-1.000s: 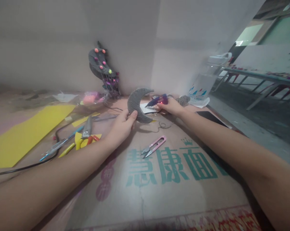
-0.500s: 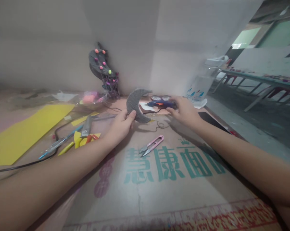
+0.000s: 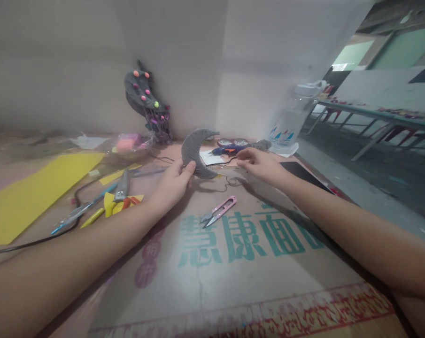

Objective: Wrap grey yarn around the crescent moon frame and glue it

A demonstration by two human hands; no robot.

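Note:
My left hand (image 3: 179, 180) is closed on a grey crescent moon (image 3: 194, 152) wrapped in yarn, gripping its lower left edge with thumb and fingers. The crescent is held up above the cardboard, its horns toward the right. My right hand (image 3: 259, 164) is at the handle end of a blue glue gun (image 3: 228, 150) with an orange trigger. Its thumb and fingers are apart; whether the fingertips touch the gun is hard to tell. Thread snips (image 3: 219, 212) with pink handles lie between my forearms, and a loose grey strand (image 3: 231, 182) curls behind them.
Printed cardboard (image 3: 212, 291) covers the table. Pliers (image 3: 119, 199) and yellow sheet (image 3: 39, 197) lie left. A decorated moon (image 3: 140, 94) leans on the wall, near a bag of pink material (image 3: 127, 143). A water bottle (image 3: 289, 117), grey yarn bundle (image 3: 263, 144) and black flat object (image 3: 305, 176) are right.
My right hand has shifted slightly left and down beside the glue gun, and the grey yarn bundle behind it now shows. My left hand still holds the crescent. The view has turned slightly.

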